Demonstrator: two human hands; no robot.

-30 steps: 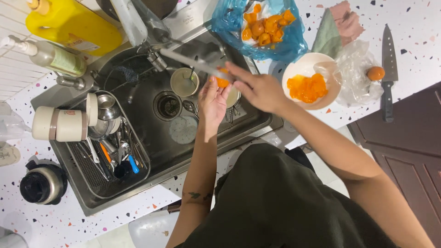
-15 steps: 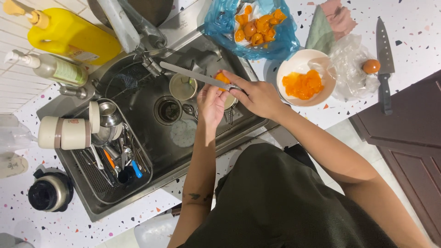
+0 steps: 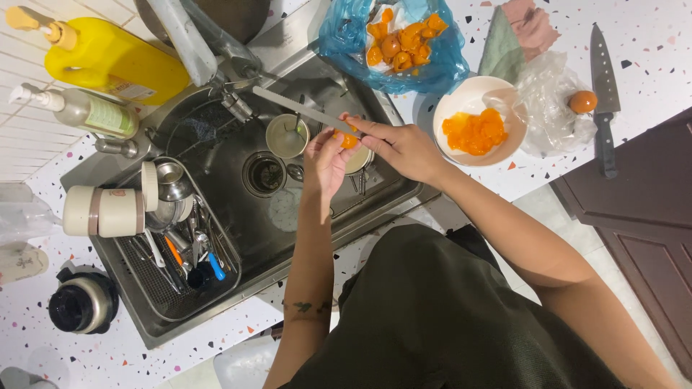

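Left hand (image 3: 326, 155) holds orange fruit (image 3: 349, 140) over sink (image 3: 216, 137).

Over the steel sink (image 3: 216, 130), the two hands have drawn closer together than a second before. The left hand (image 3: 326, 160) has lifted its fingers around the small orange fruit piece (image 3: 349, 140), which now shows more clearly between both hands. The right hand (image 3: 405, 148) has tilted the long knife (image 3: 303, 112) so its blade points further toward the tap (image 3: 234, 86), its tip nearer the tap's base than before.
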